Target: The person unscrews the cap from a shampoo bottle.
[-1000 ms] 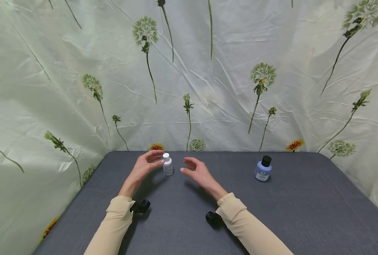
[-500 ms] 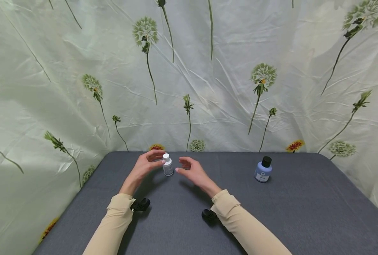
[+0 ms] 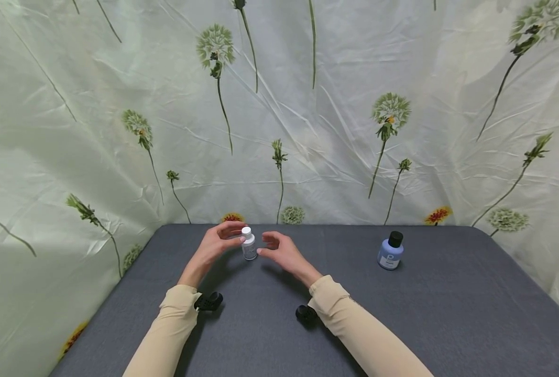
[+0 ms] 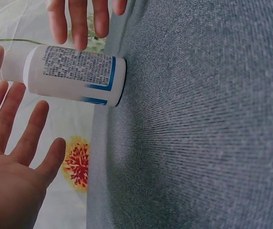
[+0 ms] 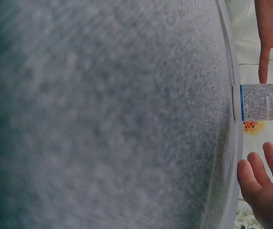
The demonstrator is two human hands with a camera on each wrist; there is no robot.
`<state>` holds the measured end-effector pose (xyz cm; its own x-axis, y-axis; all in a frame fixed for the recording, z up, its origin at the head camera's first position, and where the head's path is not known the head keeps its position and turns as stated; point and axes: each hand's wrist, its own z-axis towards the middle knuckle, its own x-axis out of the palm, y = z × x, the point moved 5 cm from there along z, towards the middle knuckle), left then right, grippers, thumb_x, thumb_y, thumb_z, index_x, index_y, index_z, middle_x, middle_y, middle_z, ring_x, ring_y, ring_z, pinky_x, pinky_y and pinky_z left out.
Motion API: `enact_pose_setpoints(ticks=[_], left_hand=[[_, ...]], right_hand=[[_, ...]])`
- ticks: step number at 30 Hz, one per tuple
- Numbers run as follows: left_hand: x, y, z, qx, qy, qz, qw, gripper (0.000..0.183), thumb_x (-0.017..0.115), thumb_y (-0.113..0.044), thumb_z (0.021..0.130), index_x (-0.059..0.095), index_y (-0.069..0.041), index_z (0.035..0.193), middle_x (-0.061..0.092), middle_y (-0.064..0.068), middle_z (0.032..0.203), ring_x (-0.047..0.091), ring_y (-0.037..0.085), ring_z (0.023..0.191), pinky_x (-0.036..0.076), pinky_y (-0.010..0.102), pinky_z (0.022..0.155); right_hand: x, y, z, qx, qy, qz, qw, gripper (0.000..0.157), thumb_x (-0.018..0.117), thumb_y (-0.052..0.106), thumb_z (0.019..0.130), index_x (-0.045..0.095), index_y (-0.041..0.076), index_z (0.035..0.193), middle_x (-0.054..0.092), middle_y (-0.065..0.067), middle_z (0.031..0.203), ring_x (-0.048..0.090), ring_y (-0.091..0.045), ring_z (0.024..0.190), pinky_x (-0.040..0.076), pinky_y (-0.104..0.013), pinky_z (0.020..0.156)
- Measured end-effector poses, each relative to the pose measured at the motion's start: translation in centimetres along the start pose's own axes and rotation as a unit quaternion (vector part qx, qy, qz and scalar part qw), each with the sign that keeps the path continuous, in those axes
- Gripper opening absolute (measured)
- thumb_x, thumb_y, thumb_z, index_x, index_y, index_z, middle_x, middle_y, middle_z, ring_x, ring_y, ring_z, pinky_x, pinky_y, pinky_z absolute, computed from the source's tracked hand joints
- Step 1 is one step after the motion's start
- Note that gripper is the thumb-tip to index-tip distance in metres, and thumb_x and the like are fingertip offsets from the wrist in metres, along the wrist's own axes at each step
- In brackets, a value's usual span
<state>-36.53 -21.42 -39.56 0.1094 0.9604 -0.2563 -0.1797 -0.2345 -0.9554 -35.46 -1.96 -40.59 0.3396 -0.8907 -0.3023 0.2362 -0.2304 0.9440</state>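
Observation:
A small white bottle point(image 3: 249, 248) with a white cap stands upright on the table. Its printed label point(image 4: 79, 67) with a blue edge shows in the left wrist view. My left hand point(image 3: 213, 247) is at its left side, fingers spread, thumb beside the cap and fingertips reaching behind. To the right, my right hand point(image 3: 286, 254) faces the bottle with loosely bent fingers, thumb tip close to its lower side. In the right wrist view a gap separates the right hand point(image 5: 270, 181) from the bottle point(image 5: 265, 102).
A blue bottle point(image 3: 390, 255) with a black cap stands farther right on the dark grey table point(image 3: 458, 303). Behind the table hangs a pale curtain point(image 3: 336, 131) printed with flowers. Black wrist cameras point(image 3: 209, 302) sit by both cuffs.
My right hand has moved left, closer to the white bottle. My left hand has stayed almost in place, and both bottles stand where they were.

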Motion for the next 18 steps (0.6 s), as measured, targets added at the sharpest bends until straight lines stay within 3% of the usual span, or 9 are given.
enact_pose_setpoints(ticks=[6, 18], left_hand=[[0.0, 0.2, 0.1, 0.000, 0.011, -0.006, 0.9999, 0.050, 0.079, -0.024, 0.086, 0.061, -0.008, 0.130, 0.062, 0.009, 0.129, 0.053, 0.027, 0.124, 0.038, 0.052, 0.103], [0.1, 0.6, 0.6, -0.012, 0.035, -0.010, 0.9993, 0.052, 0.079, -0.026, 0.086, 0.060, -0.010, 0.131, 0.060, 0.009, 0.130, 0.053, 0.026, 0.124, 0.038, 0.052, 0.103]], right_hand=[[0.4, -0.2, 0.5, -0.002, 0.007, -0.024, 1.000, 0.053, 0.068, 0.013, 0.093, 0.048, -0.007, 0.138, 0.054, -0.023, 0.135, 0.053, -0.039, 0.123, 0.045, -0.047, 0.098], [1.5, 0.3, 1.2, 0.006, 0.012, -0.044, 0.999, 0.049, 0.071, 0.014, 0.092, 0.054, -0.001, 0.135, 0.059, -0.017, 0.131, 0.056, -0.033, 0.119, 0.045, -0.045, 0.097]])
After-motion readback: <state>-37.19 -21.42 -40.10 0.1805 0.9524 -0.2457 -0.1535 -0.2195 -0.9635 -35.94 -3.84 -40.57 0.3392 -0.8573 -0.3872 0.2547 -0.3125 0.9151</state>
